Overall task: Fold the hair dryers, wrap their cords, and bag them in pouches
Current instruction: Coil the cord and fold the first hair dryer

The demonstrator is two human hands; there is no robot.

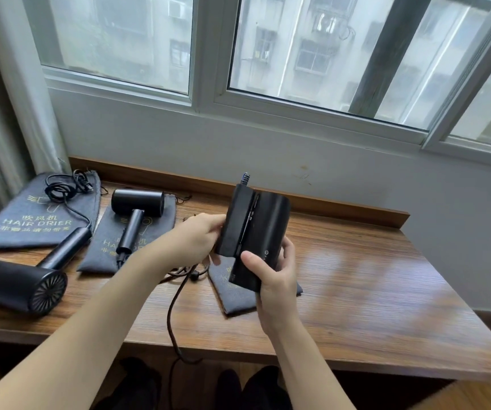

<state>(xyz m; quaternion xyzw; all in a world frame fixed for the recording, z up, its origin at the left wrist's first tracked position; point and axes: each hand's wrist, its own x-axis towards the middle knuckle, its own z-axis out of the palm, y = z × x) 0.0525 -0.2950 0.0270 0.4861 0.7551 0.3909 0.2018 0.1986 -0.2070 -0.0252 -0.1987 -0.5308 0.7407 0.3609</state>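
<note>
While both hands, left (191, 241) and right (271, 276), grip it, the folded hair dryer (256, 232) stands upright, cord end up.

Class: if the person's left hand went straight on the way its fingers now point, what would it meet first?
The left hand already grips the folded black hair dryer, so that dryer comes first; beyond it, probably only bare wooden table, though depth is unclear.

Beneath the hands, the held hair dryer (256, 232) covers most of a grey pouch (234, 294); its cord (176, 306) drops below the bench (356, 291) edge; left of them, a pouch's (36, 216) lettering blurs.
</note>
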